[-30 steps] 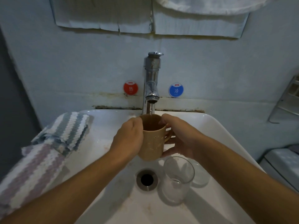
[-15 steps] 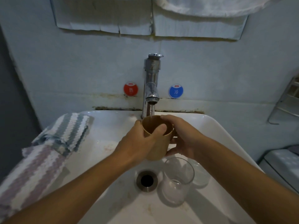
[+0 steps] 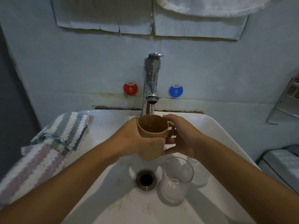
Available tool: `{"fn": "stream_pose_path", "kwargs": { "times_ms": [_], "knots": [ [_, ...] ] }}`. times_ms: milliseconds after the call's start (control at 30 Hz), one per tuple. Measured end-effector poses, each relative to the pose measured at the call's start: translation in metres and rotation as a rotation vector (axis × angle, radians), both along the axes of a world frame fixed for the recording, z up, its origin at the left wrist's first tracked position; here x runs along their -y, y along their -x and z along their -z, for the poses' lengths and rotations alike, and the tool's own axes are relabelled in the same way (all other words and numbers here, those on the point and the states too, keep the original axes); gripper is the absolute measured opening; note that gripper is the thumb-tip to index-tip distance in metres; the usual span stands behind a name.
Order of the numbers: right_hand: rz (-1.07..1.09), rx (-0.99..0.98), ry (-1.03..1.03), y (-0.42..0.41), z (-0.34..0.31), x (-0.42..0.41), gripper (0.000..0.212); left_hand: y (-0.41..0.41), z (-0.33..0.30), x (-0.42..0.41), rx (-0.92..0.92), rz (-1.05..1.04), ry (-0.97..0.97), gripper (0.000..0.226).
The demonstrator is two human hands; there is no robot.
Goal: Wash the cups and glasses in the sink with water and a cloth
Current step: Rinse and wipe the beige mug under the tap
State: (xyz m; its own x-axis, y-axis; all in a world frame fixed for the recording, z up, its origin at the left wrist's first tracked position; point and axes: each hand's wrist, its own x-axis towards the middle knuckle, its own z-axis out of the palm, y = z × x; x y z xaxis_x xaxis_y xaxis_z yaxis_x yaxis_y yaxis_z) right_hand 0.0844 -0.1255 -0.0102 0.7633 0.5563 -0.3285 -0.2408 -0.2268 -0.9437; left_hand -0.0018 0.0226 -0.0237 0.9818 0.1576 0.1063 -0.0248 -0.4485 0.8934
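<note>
**A:** Where are the hands?

**B:** Both are over the middle of the white sink (image 3: pixel 215 126). The left hand (image 3: pixel 129 139) wraps around the side of a tan mug (image 3: pixel 152 139), thumb lying across its front. The right hand (image 3: pixel 182 135) grips the mug from the other side, fingers curled at the handle and one finger resting along the rim.

**A:** And the mug itself?

**B:** Held upright above the basin, directly under the chrome tap (image 3: pixel 152 81). A thin stream of water (image 3: pixel 150 113) runs from the spout into the mug's open mouth.

**A:** What else is in the sink?

**B:** Just below the mug is the round metal drain (image 3: pixel 146 180). Beside the drain, to its right, a clear glass (image 3: pixel 176 178) stands upright on the basin floor. A second clear glass (image 3: pixel 200 175) sits just behind it, partly hidden by the right forearm; I can't tell whether they touch.

**A:** Is there a cloth?

**B:** A striped cloth (image 3: pixel 48 146), in grey, white and mauve bands, is draped over the sink's left rim.

**A:** And the wall?

**B:** Pale blue. A round red sticker (image 3: pixel 130 88) sits left of the tap and a round blue sticker (image 3: pixel 175 91) right of it. A wire rack (image 3: pixel 286 101) hangs at the far right.
</note>
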Motion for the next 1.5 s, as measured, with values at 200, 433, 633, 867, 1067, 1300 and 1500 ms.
{"fn": "stream_pose_path", "kwargs": {
  "times_ms": [200,433,633,867,1067,1300,1500],
  "knots": [
    [-0.033,0.237,0.103,-0.001,-0.003,-0.001,0.033,0.001,-0.004,-0.004,-0.034,0.017,0.057,0.055],
    [-0.134,0.511,0.228,-0.009,-0.012,0.006,0.034,0.001,-0.004,-0.007,-0.054,0.038,0.103,0.046],
    [-0.26,0.615,0.32,-0.016,-0.018,0.008,0.037,0.004,-0.005,-0.006,-0.058,0.058,0.089,0.052],
    [-0.424,0.819,0.427,-0.017,-0.01,0.008,0.067,0.004,-0.003,-0.006,-0.034,0.048,0.021,0.066],
    [-0.458,0.821,0.368,-0.018,-0.005,0.008,0.074,0.002,-0.002,-0.005,-0.042,0.022,-0.012,0.076],
    [-0.404,0.776,0.278,-0.025,-0.011,0.012,0.077,0.007,-0.011,0.001,0.017,-0.019,0.061,0.065],
    [-0.359,0.79,0.254,-0.023,-0.005,0.006,0.102,0.008,-0.008,0.01,0.053,-0.203,0.127,0.081]
  ]
}}
